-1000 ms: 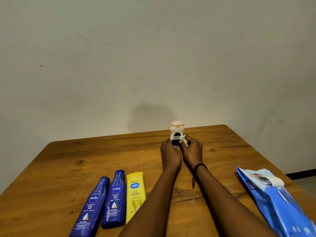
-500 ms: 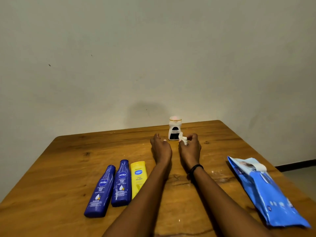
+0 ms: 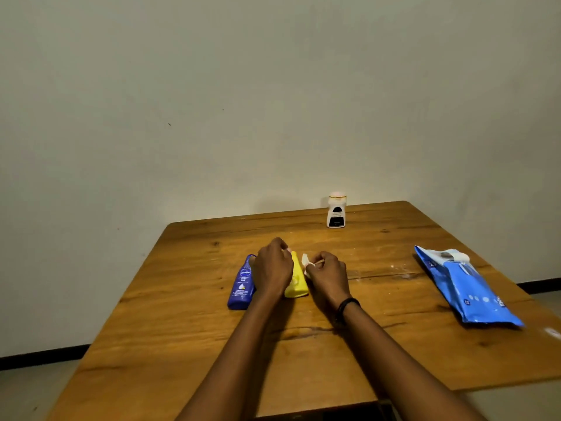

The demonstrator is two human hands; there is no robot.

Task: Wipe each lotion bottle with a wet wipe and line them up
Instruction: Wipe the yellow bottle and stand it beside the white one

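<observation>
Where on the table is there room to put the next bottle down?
Bare wood lies between the white bottle and the blue wipes pack, and left of the white bottle along the table's far edge. It is crowded where the left hand and right hand, holding a wipe, sit by the blue bottle and yellow bottle.

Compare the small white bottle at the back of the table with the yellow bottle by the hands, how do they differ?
The small white bottle with the pink cap stands upright; the yellow lotion bottle lies flat. The white bottle sits alone near the far edge of the wooden table, clear of both hands; the yellow bottle lies between them, partly covered by the left hand. The white bottle is squat; the yellow one looks longer and slimmer. Both rest on the table.
</observation>
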